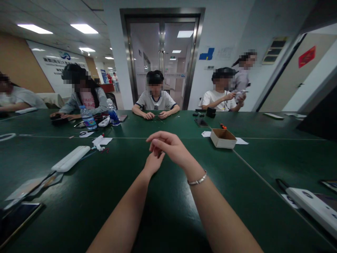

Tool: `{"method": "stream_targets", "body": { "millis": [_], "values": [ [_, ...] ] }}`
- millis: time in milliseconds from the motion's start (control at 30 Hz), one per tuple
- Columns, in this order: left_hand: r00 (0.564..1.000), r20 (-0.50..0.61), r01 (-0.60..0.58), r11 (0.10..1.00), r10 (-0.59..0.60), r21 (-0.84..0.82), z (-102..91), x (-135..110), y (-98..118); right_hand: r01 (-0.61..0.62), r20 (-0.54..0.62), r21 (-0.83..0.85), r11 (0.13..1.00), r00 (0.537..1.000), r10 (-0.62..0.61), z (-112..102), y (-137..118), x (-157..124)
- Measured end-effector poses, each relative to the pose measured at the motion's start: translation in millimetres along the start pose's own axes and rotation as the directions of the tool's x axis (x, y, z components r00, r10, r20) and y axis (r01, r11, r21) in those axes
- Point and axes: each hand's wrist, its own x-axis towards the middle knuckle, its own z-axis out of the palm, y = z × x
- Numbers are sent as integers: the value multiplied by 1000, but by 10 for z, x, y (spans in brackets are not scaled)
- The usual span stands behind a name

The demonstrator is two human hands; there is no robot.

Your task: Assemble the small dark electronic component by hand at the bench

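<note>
My right grip (172, 146) curled over my left grip (153, 163), partly hiding it; I couldn't tell whether either was closed on anything. Rightward, toward the table (171, 214)'s far edge, stood the box (222, 142), paper (206, 134) just beside it. Leftward, nearer that edge, stood two bottles (88, 117).

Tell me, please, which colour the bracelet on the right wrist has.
The bracelet is silver; it shows best in the head view.
</note>
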Motion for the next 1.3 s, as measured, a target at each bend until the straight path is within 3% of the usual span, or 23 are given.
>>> {"method": "stream_targets", "body": {
  "millis": [67, 133, 167, 233, 367, 467, 600, 700, 933, 1300],
  "values": [
    [1000, 20, -22, 1000, 22, 18, -19, -5, 16, -35, -267, 9, 999, 963, 37, -284, 487, 33],
    [999, 33, -38, 999, 37, 21, -29, -11, 35, -58, -548, 2, 998, 835, 49, -524, 951, -38],
    [999, 33, -40, 999, 39, 10, -31, -14, 44, -94, -630, -12, 996, 774, 65, -617, 1145, -96],
    [999, 27, -28, 999, 29, -31, -29, -15, 56, -167, -695, -49, 985, 714, 87, -743, 1421, -214],
    [998, -10, 65, 985, -67, -160, -21, 33, 67, -226, -687, -132, 965, 723, 75, -799, 1600, -305],
    [980, -89, 134, 926, -176, -352, -5, 123, 92, -278, -670, -191, 941, 738, 82, -764, 1624, -265],
    [918, -50, 241, 655, -393, -716, 79, 222, 170, -289, -608, -232, 929, 788, 94, -729, 1668, -215],
    [904, 3, 240, 501, -427, -831, 173, 212, 229, -277, -569, -202, 939, 814, 118, -727, 1676, -196],
    [934, 65, 251, 515, -352, -820, 216, 134, 242, -259, -521, -36, 965, 829, 203, -721, 1548, -170],
    [948, 33, 214, 560, -316, -800, 130, 131, 180, -217, -545, 0, 976, 819, 183, -761, 1545, -193]
  ]
}}
